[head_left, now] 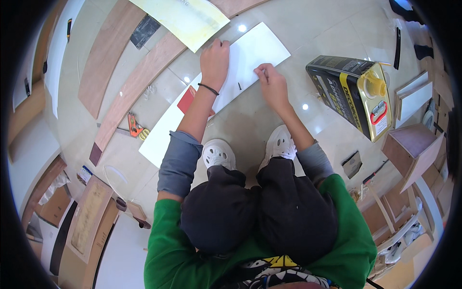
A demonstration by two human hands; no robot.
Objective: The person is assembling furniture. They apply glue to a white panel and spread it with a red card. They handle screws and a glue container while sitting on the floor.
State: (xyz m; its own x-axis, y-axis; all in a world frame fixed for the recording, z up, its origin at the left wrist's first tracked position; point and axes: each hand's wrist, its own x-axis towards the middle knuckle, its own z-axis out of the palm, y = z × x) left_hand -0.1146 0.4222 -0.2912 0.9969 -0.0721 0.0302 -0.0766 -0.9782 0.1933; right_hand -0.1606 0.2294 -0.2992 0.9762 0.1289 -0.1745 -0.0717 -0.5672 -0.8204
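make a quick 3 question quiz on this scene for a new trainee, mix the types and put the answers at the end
1. Multiple choice: what colour is the spout on the large can?
A) blue
B) yellow
C) green

2. True or false: the person's right hand is nearer to the can than the left hand is.

3. Fill in the blank: in this view from above, the black wristband shows against the white board, on the person's ____ wrist.

Key: 1. B; 2. True; 3. left
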